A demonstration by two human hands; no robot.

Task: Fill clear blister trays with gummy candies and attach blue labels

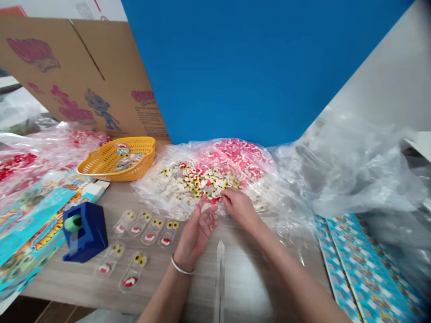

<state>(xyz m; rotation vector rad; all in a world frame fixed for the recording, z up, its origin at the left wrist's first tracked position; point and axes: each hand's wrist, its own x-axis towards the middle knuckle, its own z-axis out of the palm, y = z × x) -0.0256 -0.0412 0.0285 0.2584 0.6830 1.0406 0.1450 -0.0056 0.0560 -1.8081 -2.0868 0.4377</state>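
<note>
My left hand [201, 228], with a bracelet at the wrist, is turned palm up, its curled fingers around a small clear plastic piece. Close to its fingertips, my right hand [235, 204] has thumb and fingers pinched together at the front edge of a plastic bag; what they hold is too small to name. The open clear bag [171, 195] is filled with small white, yellow and red pieces, with pink and white ones behind. Several clear blisters [153, 231] lie left of my hands, each with two yellow eyes and a red-and-white piece.
A blue tape dispenser [89, 231] stands on the left, before a yellow basket [134, 172] with packed pieces. A cardboard box [77, 85] and a blue panel [229, 72] rise behind. Printed cards [367, 264] and crumpled plastic [350, 166] lie right. A pale strip [220, 278] lies between my forearms.
</note>
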